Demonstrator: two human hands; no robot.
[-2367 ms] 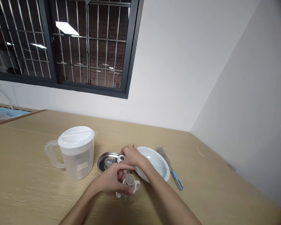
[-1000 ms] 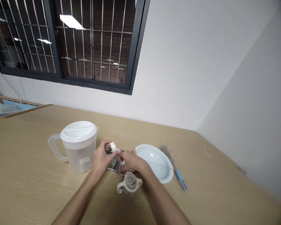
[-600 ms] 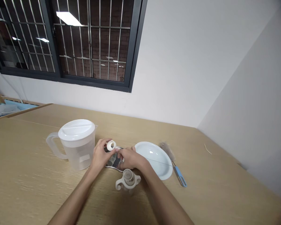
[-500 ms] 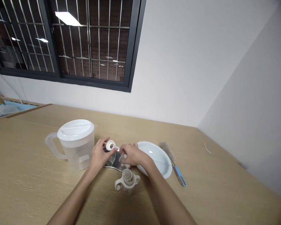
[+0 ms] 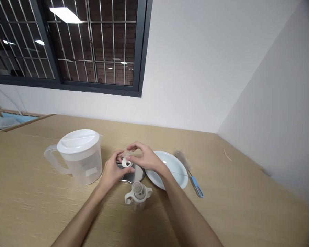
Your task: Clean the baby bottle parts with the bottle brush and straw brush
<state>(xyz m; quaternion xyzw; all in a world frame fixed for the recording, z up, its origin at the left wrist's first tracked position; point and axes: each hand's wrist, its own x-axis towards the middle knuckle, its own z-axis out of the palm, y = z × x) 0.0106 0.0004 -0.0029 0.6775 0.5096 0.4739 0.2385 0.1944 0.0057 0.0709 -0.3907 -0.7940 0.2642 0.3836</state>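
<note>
Raised from over the metal tray [image 5: 137,175], the right hand [image 5: 147,158] now has slightly parted fingers around a clear piece [image 5: 126,154], just beyond the white ring [image 5: 123,163] pinched in the left hand [image 5: 110,172], its opening tilted toward the person.

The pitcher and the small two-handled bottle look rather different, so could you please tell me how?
The pitcher is large, while the bottle is much smaller. The pitcher has one handle, on its left side; the bottle has one on each side. The pitcher's handle is translucent, the bottle's are solid white. Both stand upright on the table and have see-through bodies.
</note>
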